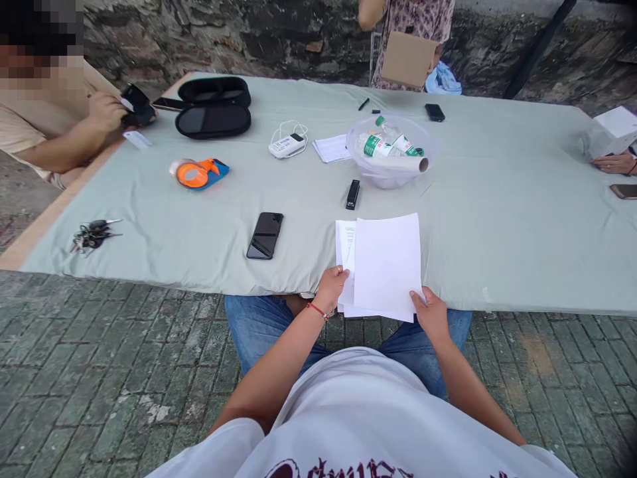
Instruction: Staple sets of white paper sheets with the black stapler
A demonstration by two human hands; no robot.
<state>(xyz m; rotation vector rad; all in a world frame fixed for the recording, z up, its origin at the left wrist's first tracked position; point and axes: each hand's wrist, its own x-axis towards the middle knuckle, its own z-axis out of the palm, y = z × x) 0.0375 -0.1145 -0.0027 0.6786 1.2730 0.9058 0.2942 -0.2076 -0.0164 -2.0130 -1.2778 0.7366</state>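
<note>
While I log this remotely through the head camera, the papers (387, 265) sit at the near edge of the cloth-covered table (512, 206), their lower ends overhanging it. The left hand (332, 289) pinches their left edge, thumb on top; the right hand (430, 311) grips the right edge near the lower corner, thumb on top, other fingers partly hidden. A blank sheet overlaps printed ones, offset toward 3 o'clock.

Taking the papers as clock centre, I note: small black block (353, 194) at 11, near; plastic bowl (385, 180) at 12, holding bottles (372, 145) and a white roll (398, 163); phone (265, 236) between 9 and 10; keys (94, 234) at 9, well apart; orange tape dispenser (193, 174) at 10; white device (287, 147) with looped cord at 11; open black case (213, 121) between 10 and 11. At 12, across the table, I see a person holding a cardboard box (408, 58); at 2, another person's hand (616, 163) touches a white box (617, 129).
</note>
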